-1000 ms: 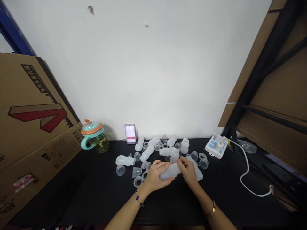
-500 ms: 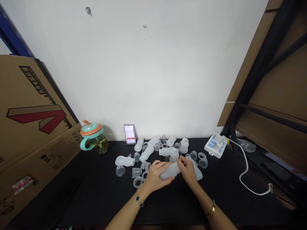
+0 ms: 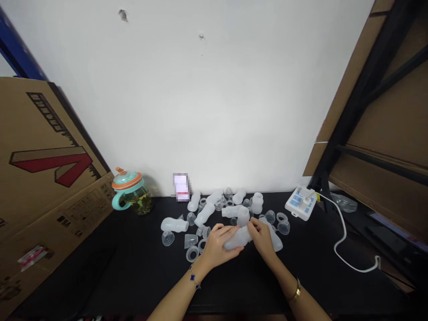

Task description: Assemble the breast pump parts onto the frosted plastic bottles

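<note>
Between my hands, tilted above the front of the pile, is a frosted white baby bottle (image 3: 236, 240). My left hand (image 3: 217, 245) is wrapped round its body, thumb below and fingers on top. At the neck end, my right hand (image 3: 261, 236) pinches the bottle with bent fingers, which partly hide the rim. Just behind stands an upright bottle (image 3: 243, 216), and another bottle (image 3: 276, 240) lies right beside my right hand. Clear domed caps (image 3: 167, 238), a clear cup-shaped piece (image 3: 190, 240) and screw rings (image 3: 192, 254) lie to the left of my left hand.
More bottles (image 3: 204, 214) and clear parts spread back towards the white wall. A glass teapot (image 3: 133, 191) with a turquoise lid stands at left, near a cardboard box (image 3: 50, 178). A pixelated phone-like panel (image 3: 181, 186) leans on the wall. To the right lies a power strip (image 3: 301, 203) with a white cable (image 3: 344, 236).
</note>
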Available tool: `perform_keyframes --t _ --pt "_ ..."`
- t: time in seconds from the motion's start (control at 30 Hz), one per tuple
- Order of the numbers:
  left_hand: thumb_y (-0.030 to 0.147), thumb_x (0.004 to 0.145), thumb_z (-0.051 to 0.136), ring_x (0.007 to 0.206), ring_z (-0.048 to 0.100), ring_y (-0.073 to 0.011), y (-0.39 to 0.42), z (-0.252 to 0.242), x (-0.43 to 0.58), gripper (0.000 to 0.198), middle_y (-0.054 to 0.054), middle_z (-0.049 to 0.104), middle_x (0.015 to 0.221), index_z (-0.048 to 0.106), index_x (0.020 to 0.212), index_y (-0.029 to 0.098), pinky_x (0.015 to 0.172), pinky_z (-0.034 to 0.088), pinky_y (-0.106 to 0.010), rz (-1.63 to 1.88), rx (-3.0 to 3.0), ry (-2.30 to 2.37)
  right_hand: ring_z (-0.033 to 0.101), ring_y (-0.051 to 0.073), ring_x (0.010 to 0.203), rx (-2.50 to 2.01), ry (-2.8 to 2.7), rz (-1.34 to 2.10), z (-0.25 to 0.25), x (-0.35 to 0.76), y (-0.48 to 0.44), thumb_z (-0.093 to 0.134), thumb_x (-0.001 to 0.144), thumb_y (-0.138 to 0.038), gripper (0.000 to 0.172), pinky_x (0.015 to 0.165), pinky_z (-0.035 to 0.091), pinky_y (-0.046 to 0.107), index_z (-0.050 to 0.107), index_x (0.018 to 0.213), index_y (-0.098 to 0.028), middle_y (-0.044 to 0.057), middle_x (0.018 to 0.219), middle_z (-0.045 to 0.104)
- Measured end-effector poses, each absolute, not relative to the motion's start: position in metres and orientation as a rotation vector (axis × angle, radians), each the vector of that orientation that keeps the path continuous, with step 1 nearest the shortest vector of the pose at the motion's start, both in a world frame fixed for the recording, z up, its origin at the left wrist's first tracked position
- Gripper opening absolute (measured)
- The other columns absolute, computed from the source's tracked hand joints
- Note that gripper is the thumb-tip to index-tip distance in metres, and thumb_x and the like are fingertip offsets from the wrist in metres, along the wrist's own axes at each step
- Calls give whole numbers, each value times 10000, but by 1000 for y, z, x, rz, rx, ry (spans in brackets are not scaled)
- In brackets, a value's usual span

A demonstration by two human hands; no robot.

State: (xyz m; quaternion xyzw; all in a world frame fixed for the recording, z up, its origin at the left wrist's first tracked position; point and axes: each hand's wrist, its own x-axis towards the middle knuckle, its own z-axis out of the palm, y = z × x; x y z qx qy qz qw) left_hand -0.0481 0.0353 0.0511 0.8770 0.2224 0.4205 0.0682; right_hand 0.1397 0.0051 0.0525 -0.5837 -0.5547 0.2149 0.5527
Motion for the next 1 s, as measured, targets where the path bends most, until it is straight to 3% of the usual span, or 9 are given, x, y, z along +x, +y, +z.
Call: perform_keyframes --t 1.0 --pt "341 831 711 902 715 -244 36 49 -47 526 -100 744 1116 583 1327 220 820 523 -412 1306 2710 661 322 115 548 -1408 -1316 501 53 140 6 430 799 -330 286 523 209 264 260 590 -234 -56 567 278"
